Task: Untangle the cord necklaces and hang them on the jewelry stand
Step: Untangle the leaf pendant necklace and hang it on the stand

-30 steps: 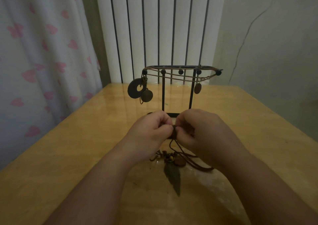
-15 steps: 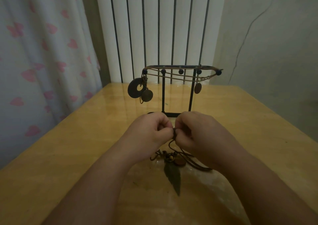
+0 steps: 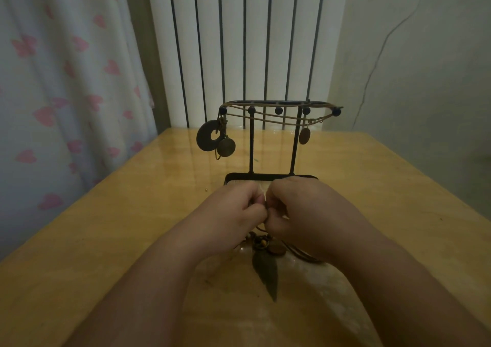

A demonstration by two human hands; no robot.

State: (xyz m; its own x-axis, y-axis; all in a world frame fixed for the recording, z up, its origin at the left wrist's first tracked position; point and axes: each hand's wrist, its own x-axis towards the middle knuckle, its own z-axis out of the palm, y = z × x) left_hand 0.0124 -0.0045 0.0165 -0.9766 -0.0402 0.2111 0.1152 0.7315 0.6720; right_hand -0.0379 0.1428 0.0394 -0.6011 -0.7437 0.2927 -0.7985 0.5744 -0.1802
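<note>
Your table point(image 3: 106, 240) is a glossy yellowish wood one, with a pale worn patch point(image 3: 281, 320) in the near middle. The jewelry stand point(image 3: 252, 177) sits toward the far side on its flat black base, and the cord necklaces point(image 3: 265, 245) lie bunched nearer you, their dark leaf pendant point(image 3: 265, 272) flat on that patch. There's a tiny speck point(image 3: 206, 189) left of the stand's base, can't tell what it is.

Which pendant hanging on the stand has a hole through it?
The large dark ring pendant at the left end of the jewelry stand. The round pendant overlapping it and the small oval pendant farther right are both solid.
</note>
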